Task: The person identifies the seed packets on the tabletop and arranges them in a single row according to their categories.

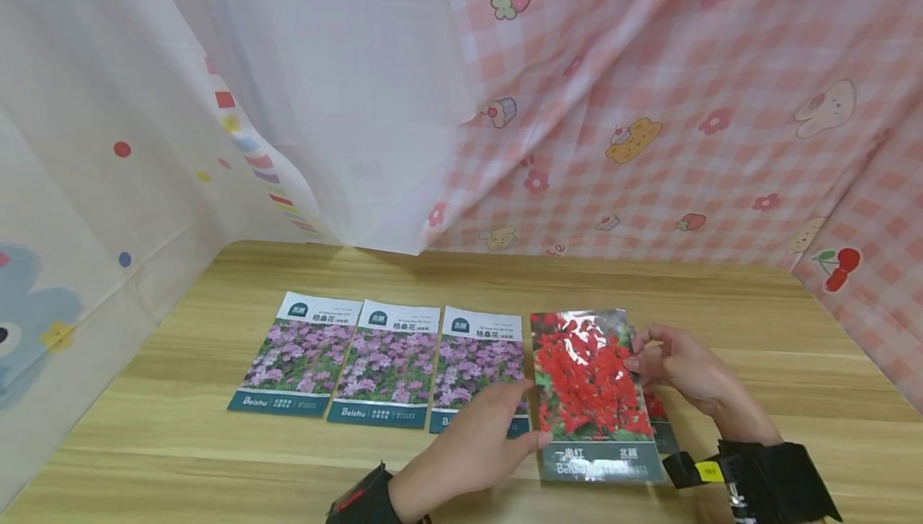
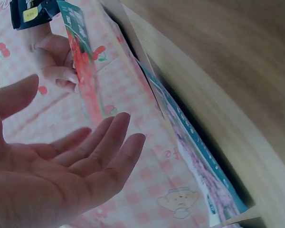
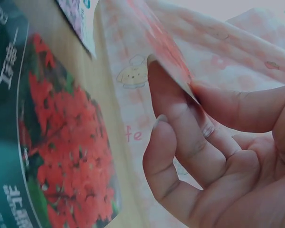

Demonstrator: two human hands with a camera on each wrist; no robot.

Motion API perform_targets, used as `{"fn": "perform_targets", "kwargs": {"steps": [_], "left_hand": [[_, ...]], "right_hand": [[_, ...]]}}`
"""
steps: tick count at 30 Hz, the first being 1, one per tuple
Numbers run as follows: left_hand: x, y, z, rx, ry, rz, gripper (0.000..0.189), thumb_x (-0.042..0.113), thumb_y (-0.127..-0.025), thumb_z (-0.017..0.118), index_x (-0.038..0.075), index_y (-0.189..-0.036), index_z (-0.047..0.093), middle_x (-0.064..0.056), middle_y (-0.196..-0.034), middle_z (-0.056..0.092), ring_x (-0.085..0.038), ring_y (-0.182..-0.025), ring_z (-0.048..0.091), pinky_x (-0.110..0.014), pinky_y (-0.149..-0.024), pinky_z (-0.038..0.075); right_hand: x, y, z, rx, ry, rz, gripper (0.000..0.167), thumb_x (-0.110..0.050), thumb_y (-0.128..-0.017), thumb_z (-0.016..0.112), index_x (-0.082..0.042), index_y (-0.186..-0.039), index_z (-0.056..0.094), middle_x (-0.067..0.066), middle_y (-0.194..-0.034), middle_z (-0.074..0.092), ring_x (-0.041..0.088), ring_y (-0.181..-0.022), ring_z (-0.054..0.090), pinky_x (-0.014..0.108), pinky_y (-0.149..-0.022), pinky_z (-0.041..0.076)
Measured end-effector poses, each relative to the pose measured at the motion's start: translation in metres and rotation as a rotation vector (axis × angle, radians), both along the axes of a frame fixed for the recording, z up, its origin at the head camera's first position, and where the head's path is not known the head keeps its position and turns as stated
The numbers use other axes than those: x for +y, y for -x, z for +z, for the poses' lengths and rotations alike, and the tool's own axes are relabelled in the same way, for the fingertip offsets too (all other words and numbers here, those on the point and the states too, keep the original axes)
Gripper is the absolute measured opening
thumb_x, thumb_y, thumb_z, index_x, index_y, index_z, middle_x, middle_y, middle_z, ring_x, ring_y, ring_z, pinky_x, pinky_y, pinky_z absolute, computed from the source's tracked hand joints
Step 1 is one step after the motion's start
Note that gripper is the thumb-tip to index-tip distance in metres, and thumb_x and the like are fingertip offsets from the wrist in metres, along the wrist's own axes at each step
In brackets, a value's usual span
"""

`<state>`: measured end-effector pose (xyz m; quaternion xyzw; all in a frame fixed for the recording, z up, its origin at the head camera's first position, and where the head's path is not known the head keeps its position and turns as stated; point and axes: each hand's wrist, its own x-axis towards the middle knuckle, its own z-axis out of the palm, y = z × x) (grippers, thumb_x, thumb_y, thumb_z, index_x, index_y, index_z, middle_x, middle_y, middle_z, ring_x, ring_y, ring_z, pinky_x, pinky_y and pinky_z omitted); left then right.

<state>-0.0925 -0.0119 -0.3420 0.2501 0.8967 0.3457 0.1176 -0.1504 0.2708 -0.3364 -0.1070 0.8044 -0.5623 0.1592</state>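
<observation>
My right hand (image 1: 678,372) pinches the right edge of a red-flower seed packet (image 1: 593,388) between thumb and fingers, holding it raised and tilted. The right wrist view shows this pinch on the packet (image 3: 164,40) closely. Beneath it another red-flower seed packet (image 3: 71,147) lies on the table; only its right part (image 1: 659,421) shows in the head view. My left hand (image 1: 479,444) is at the held packet's left side, fingers spread and loosely bent. In the left wrist view a gap shows between this hand (image 2: 71,166) and the packet (image 2: 83,61).
Three purple-flower seed packets, left (image 1: 296,356), middle (image 1: 389,364) and right (image 1: 479,356), lie in a row on the wooden table (image 1: 180,452). My left hand partly covers the right one. A patterned cloth (image 1: 562,147) hangs behind the table.
</observation>
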Motion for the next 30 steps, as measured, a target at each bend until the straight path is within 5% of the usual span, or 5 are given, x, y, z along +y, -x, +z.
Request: {"fn": "perform_targets", "kwargs": {"steps": [14, 30], "left_hand": [[-0.007, 0.015, -0.008, -0.202, -0.260, 0.071, 0.061, 0.032, -0.090, 0.058, 0.006, -0.138, 0.034, -0.003, -0.107, 0.060, -0.018, -0.094, 0.059, -0.035, -0.076, 0.050], [-0.007, 0.017, -0.010, -0.256, -0.373, 0.135, 0.055, 0.012, -0.086, 0.063, 0.003, -0.133, 0.035, 0.001, -0.071, 0.059, -0.011, -0.057, 0.048, -0.024, -0.053, 0.038]], "right_hand": [[-0.015, -0.009, 0.012, 0.062, 0.054, 0.060, 0.015, 0.002, -0.090, 0.052, 0.009, -0.096, 0.039, 0.000, -0.070, 0.061, 0.013, -0.066, 0.058, 0.035, -0.063, 0.052], [-0.028, -0.012, 0.013, 0.077, 0.076, 0.063, 0.020, -0.005, -0.090, 0.056, 0.005, -0.094, 0.039, -0.002, -0.066, 0.056, 0.014, -0.066, 0.057, 0.035, -0.066, 0.051]]}}
